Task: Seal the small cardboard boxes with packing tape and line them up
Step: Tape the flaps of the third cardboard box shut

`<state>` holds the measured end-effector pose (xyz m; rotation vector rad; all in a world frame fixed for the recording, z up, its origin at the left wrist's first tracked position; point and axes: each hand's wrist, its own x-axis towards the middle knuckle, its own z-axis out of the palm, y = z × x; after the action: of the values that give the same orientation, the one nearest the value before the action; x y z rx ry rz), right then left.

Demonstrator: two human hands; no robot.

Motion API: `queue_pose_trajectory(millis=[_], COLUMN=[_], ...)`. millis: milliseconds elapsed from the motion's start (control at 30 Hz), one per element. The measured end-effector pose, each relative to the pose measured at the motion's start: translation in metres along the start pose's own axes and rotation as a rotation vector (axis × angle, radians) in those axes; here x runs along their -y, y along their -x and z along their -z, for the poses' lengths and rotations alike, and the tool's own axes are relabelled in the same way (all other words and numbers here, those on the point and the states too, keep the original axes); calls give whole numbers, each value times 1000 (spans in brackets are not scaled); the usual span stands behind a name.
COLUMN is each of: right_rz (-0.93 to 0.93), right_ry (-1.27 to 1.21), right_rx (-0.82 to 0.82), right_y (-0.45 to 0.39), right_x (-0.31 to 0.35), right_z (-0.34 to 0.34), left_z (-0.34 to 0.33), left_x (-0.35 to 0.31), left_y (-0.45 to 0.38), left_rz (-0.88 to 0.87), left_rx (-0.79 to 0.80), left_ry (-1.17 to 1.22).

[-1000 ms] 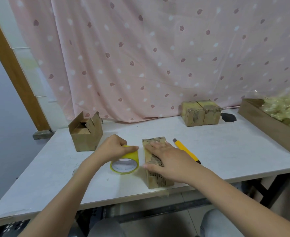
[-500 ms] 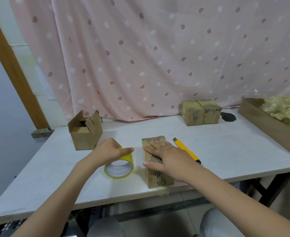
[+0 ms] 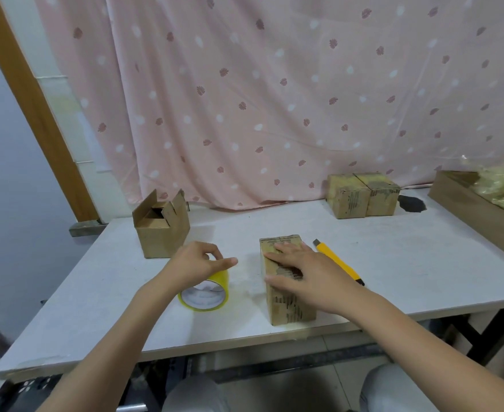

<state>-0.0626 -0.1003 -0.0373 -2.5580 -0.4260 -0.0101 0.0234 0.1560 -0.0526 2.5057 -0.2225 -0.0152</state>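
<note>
Head view: my right hand (image 3: pixel 310 273) lies flat, fingers straight, pressing the top of the closed box (image 3: pixel 286 292) at lower centre. My left hand (image 3: pixel 197 264) is curled over the yellow tape roll (image 3: pixel 204 294) just left of it, gripping. Taping step, I judge; next needs the tape cut, knife (image 3: pixel 338 261) sits right of box. Two sealed boxes (image 3: pixel 362 199) upper right, open box (image 3: pixel 161 230) centre left, all on table (image 3: pixel 423 263)
</note>
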Motion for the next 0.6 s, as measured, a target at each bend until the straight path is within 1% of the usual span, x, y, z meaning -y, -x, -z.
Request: queue_pose_trajectory(millis=[33,67,100,133,167,200,300,367,500,533,600], right_rz=[-10,-32,-70,-125,-202,-291,-531,-572,-544,-560,-586], right_ry=[-95,-182,-217,-192,-137,-49,240,322,361,337,266], right_rx=[-61,-167,-304,-425,-485,-472,-193,-71,-4,-8,-83], right_y=[-2,-6,-12,-20,-27,-34,-46,-47,-47,-48,-51], right_x=[0,-3,-10,-21,-33,-46,-78,-85,-87,-84,-74], right_z=[4,8,12,17,20,22,17,11,8,11,22], left_z=[0,1,0,1,2,3,8,11,20,22,27], left_x=[-1,-2,-5,-7,-9,-11,-14,-15,-17,-16,-14], left_y=[0,0,-1,-1,-1,-2,-2,-2,1,1,1], left_rz=[-26,-58,-88,-114,-134,-147,-160,-152,-120,-113,-116], left_rx=[16,32,40,43,46,51,93,139,218,238,269], left_ry=[24,32,20,-11,-45,-69,-82,-71,-47,-40,-41])
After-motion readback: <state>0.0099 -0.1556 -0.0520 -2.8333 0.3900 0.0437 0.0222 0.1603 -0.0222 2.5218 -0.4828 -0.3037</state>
